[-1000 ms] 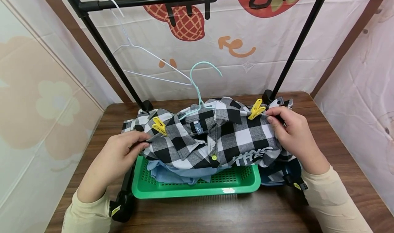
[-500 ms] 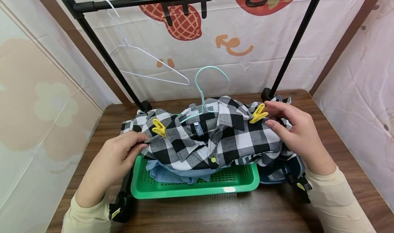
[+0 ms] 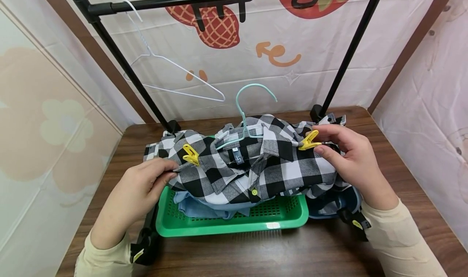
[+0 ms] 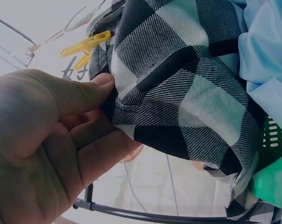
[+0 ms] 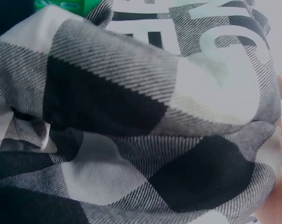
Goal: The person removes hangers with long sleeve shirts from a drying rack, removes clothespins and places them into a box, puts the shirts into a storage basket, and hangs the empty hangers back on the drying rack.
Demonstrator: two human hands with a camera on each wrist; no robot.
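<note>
A black-and-white checked shirt [image 3: 281, 163] hangs on a mint-green hanger [image 3: 243, 110], whose hook stands up from the collar. At the shirt's left shoulder edge, my left hand [image 3: 140, 191] pinches the cloth between thumb and fingers; the left wrist view shows this shirt edge [image 4: 178, 93] up close. One yellow clothespin [image 3: 191, 155] is clipped near that hand. On the other shoulder, my right hand [image 3: 351, 159] has thumb and forefinger at the handles of a second yellow clothespin [image 3: 308, 140]. Shirt cloth fills most of the right wrist view, with fingers only at its right edge.
Under the shirt sits a green basket [image 3: 234, 228] with light blue cloth [image 3: 212, 206]. A dark blue container [image 3: 334, 202] stands to its right. Behind rises a black rack [image 3: 351, 53] with a white hanger [image 3: 175, 90] on its bar.
My right hand has let go of the shirt's shoulder and closed on the right clothespin, which has shifted slightly. The hanger hook tilts further right and lower. My left hand keeps its pinch.
</note>
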